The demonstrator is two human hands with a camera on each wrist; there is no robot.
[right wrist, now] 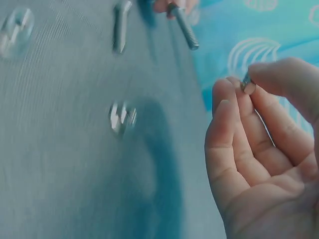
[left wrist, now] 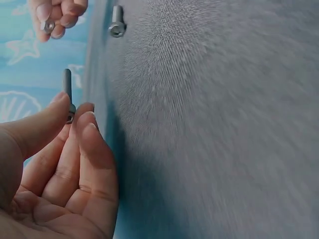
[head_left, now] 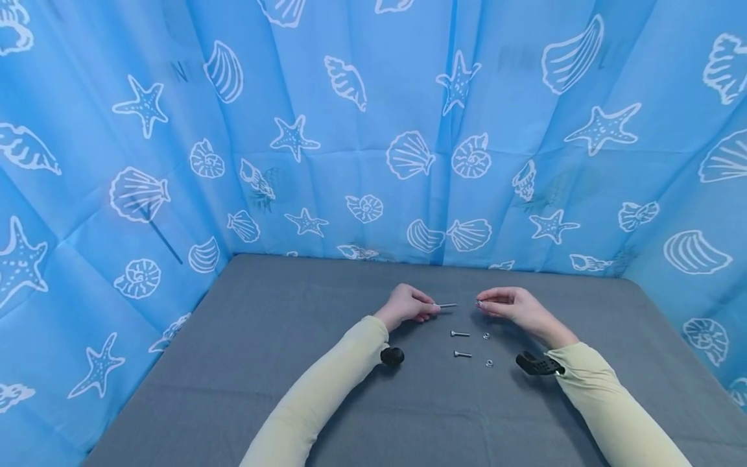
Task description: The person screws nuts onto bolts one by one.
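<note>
Left fingers pinch a silver metal bolt, right fingers a silver metal nut that slackened pressure could drop.

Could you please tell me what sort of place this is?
Probably a small curtained-off workspace, perhaps set up for recording. A blue curtain printed with seashells and starfish hangs behind and on both sides of a grey, cloth-like tabletop, where two bolts and two nuts are laid out.

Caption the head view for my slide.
Left hand holds a bolt, right hand a nut; two bolts and two nuts lie nearby.
</note>
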